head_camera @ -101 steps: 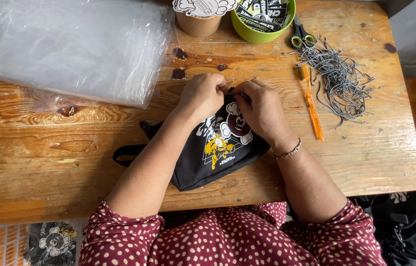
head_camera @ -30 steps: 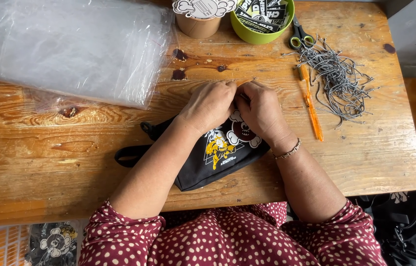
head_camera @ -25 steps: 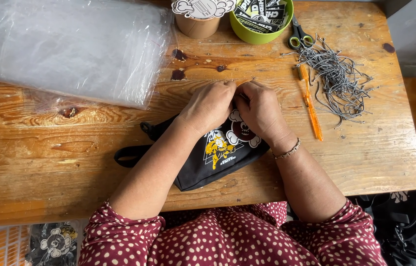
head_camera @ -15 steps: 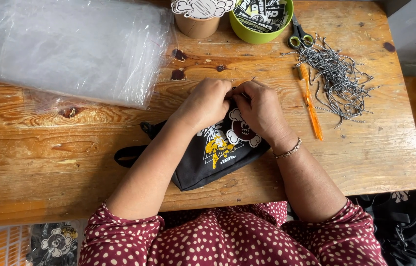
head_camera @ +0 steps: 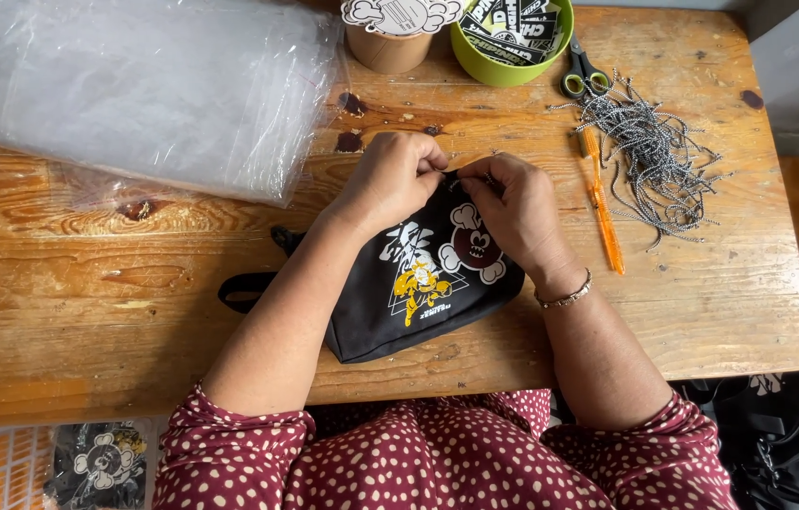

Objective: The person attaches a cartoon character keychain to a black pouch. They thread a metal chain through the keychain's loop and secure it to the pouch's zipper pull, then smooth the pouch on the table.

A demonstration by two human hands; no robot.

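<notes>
**Both hands pinch the top edge of a black pouch**

Pinching with curled fingers, the left hand (head_camera: 390, 179) and the right hand (head_camera: 513, 210) meet at the far top edge of a black pouch (head_camera: 423, 288), fingertips closed together on the fabric there; whether something small sits between them is too fine to tell. The pouch lies flat on the wooden table (head_camera: 87, 302), close to the person's body, its printed cartoon figures in white and yellow facing up and its black strap (head_camera: 246, 288) trailing out to the left.

A stack of clear plastic bags (head_camera: 144, 90) fills the far left of the table. Beyond the hands stand a brown paper cup (head_camera: 388, 49) and a green bowl (head_camera: 503, 68) holding printed tags. To the right lie green-handled scissors (head_camera: 584, 74), an orange pen-like tool (head_camera: 602, 212) and a loose heap of black-and-white cords (head_camera: 654, 156), all well apart from the pouch.
</notes>
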